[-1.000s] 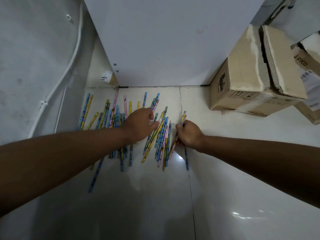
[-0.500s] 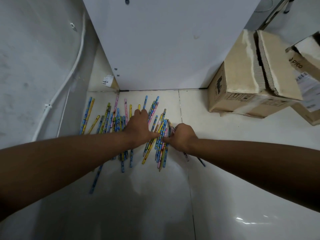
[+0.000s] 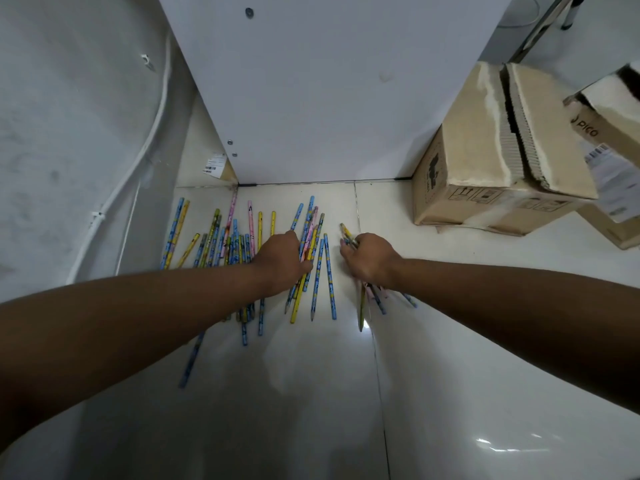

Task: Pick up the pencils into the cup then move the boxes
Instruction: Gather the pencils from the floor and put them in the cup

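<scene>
Lying scattered on the white tiled floor before a white cabinet, the pencils sit under the left hand, curled down over them, while the right hand clasps a small bundle, cardboard boxes to the right.

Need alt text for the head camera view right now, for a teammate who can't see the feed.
Right hand grips a small bundle of pencils; left hand presses on the many coloured pencils scattered over the white tiled floor. A white cabinet panel stands behind them, cardboard boxes to the right; no cup is in view.
</scene>
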